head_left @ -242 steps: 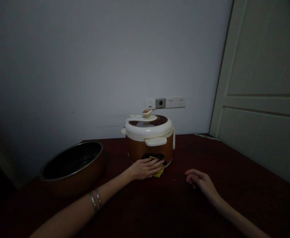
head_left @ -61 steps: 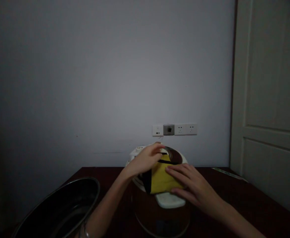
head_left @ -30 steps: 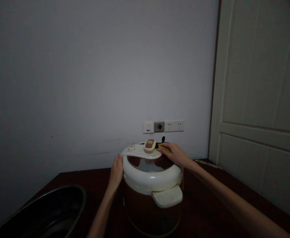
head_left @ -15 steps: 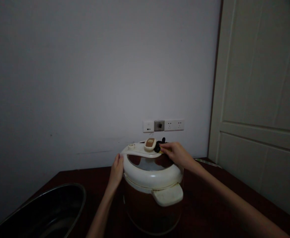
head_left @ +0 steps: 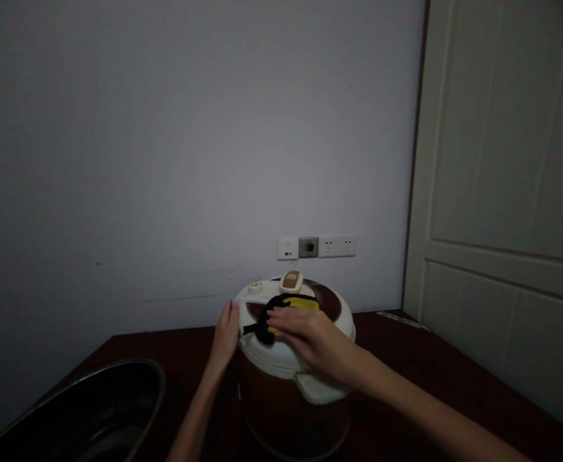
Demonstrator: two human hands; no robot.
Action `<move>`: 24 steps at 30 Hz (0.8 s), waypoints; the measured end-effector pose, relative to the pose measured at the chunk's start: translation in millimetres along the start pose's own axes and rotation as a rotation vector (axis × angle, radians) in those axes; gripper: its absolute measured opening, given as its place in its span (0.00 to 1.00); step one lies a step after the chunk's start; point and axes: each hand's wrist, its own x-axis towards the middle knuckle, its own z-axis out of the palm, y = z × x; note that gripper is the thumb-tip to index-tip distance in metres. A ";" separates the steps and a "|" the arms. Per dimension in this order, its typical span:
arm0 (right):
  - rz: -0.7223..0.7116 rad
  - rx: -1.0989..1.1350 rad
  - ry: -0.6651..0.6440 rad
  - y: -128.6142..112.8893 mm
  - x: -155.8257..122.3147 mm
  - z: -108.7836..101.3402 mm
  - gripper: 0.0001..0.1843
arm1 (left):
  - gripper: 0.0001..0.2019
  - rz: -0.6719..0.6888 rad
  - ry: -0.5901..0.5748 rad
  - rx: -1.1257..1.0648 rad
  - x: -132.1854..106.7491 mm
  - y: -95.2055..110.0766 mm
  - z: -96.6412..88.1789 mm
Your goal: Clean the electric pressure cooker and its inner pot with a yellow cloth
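Note:
An electric pressure cooker (head_left: 294, 417) with a brown body and white lid stands upright before me. Against the left side of its lid, my left hand (head_left: 226, 330) is closed around the edge, its fingertips partly hidden. My right hand (head_left: 310, 337) holds a black-and-yellow cloth (head_left: 305, 303) against the front left of the lid top. Part of the cloth is hidden under the fingers, and a black strip sticks out to the left. A brown-and-cream knob (head_left: 291, 281) sits on the lid behind the cloth, with a small white valve (head_left: 254, 287) to its left.
At the lower left is a large dark metal basin (head_left: 159, 385). Everything stands on a dark red table (head_left: 397, 372). Wall sockets (head_left: 336, 246) are behind the cooker. A thin patterned strip (head_left: 401, 319) lies at the back right, near a pale panelled door (head_left: 503, 282).
My right hand has moved the cloth from beside the knob to the left and toward me, across the lid. More of the cloth now shows. My left hand stays at the lid's side.

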 end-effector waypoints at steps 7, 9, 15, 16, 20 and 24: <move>0.036 -0.267 -0.199 9.2 59.3 29.9 0.10 | 0.21 0.059 -0.046 -0.035 -2.0 1.3 -2.4; 0.072 -0.271 -0.205 5.9 55.9 28.6 0.10 | 0.20 0.042 -0.029 -0.036 -2.2 0.5 -2.1; 0.173 -0.155 -0.142 -12.0 15.4 -11.1 0.11 | 0.23 -0.014 0.017 0.012 -3.5 -1.6 -1.0; 0.183 -0.130 -0.111 -10.6 14.0 -21.6 0.11 | 0.23 -0.013 0.005 0.015 -4.1 -0.9 -1.1; 0.253 -0.107 0.169 24.4 35.4 -55.0 0.14 | 0.24 -0.014 -0.031 0.017 -6.0 2.5 -2.3; 0.449 -0.044 0.045 82.9 68.0 -55.2 0.15 | 0.24 -0.009 -0.029 0.018 -6.0 2.9 -2.9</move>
